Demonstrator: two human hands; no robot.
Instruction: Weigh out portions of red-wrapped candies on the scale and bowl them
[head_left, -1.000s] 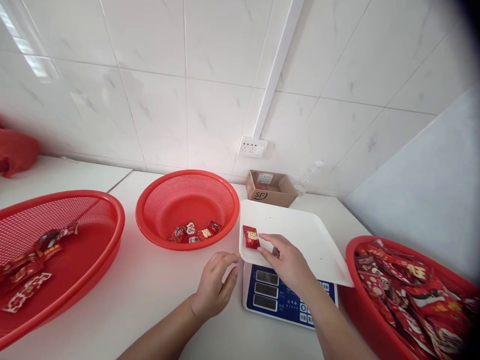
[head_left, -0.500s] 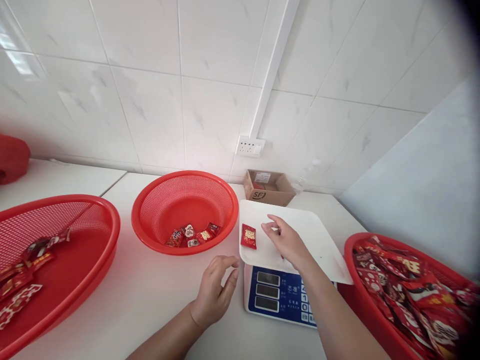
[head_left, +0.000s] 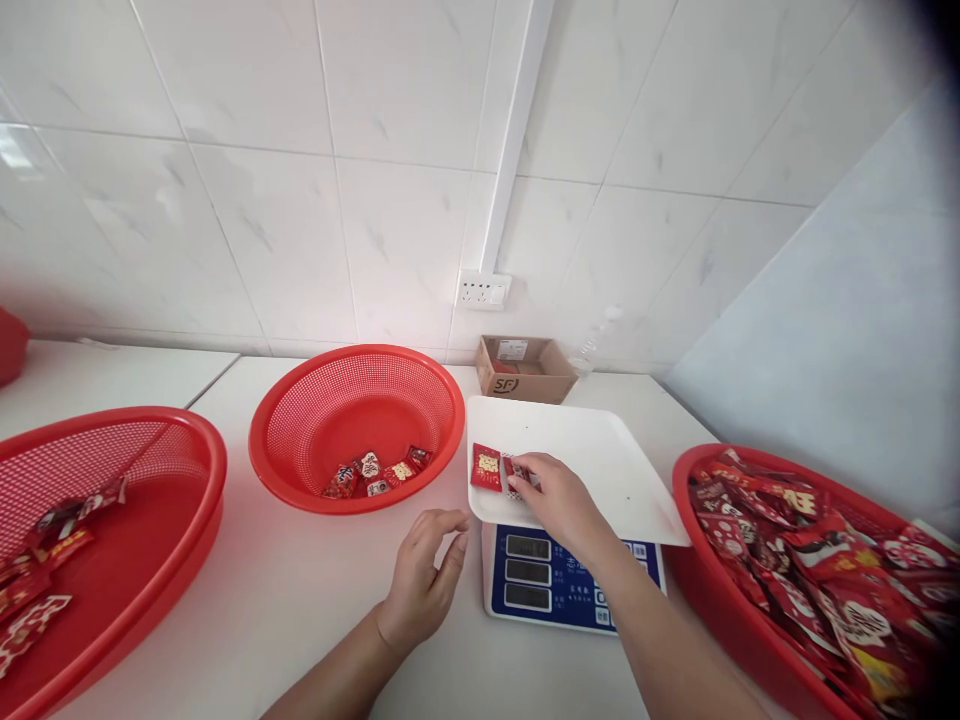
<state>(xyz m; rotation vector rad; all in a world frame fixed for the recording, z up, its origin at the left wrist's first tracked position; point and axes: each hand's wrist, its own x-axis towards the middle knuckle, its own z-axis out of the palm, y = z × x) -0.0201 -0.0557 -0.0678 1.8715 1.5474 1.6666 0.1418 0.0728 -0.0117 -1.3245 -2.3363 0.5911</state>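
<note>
Red foil packet [head_left: 486, 468] with gold print lies flat, sealed.

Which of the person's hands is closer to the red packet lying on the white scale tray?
Right. The right hand rests on the tray with fingertips beside the red packet. The left hand sits on the counter, below the tray's edge.

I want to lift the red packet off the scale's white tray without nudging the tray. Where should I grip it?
Pinch the red packet by its free left edge, coming from above and the left. It lies flat near the white tray's left rim, and the right hand already crowds its right side, so that edge is probably easiest.
</note>
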